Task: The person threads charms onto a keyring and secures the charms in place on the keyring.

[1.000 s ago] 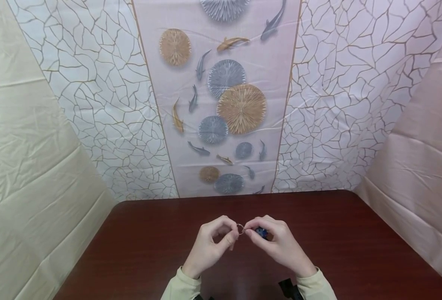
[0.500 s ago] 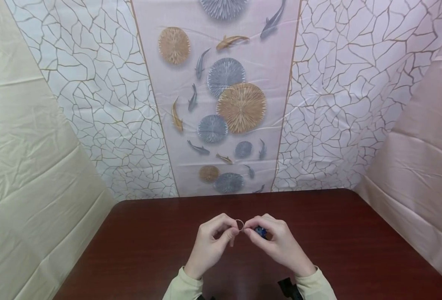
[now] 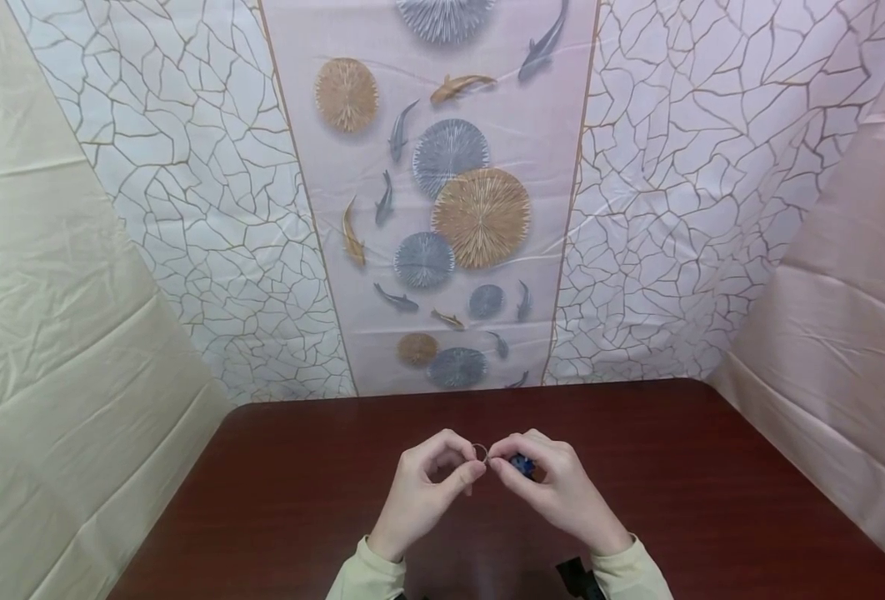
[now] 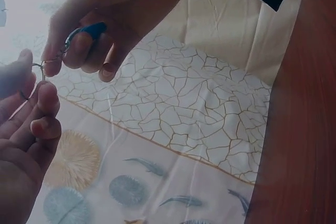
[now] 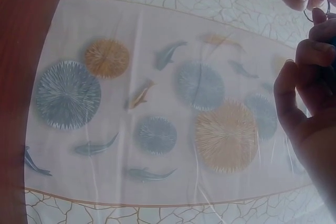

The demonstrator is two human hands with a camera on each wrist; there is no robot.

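Over the table, my left hand (image 3: pixel 422 497) pinches a thin metal key ring (image 3: pixel 486 452) between thumb and fingertips. Facing it, my right hand (image 3: pixel 566 492) pinches the attached end at the ring's right side. A small blue keychain charm (image 3: pixel 522 465) is tucked within the right hand's curled fingers, which hide part of it. In the left wrist view, a short metal link (image 4: pixel 66 41) runs from the blue charm toward the ring. Fingertips of both hands nearly meet at the ring, and the right wrist view shows its dark loop (image 5: pixel 329 7) between them.
A dark red-brown wooden table (image 3: pixel 300 483) lies under both hands. Behind it hangs a patterned cloth (image 3: pixel 637 250) with fish and round motifs. Plain beige cloth (image 3: pixel 75 375) slopes down along the left side, and more hangs at the right.
Both hands stay nearly in place. The ring has shifted slightly in the grip, and the left thumb has slid right, along the ring's lower edge.
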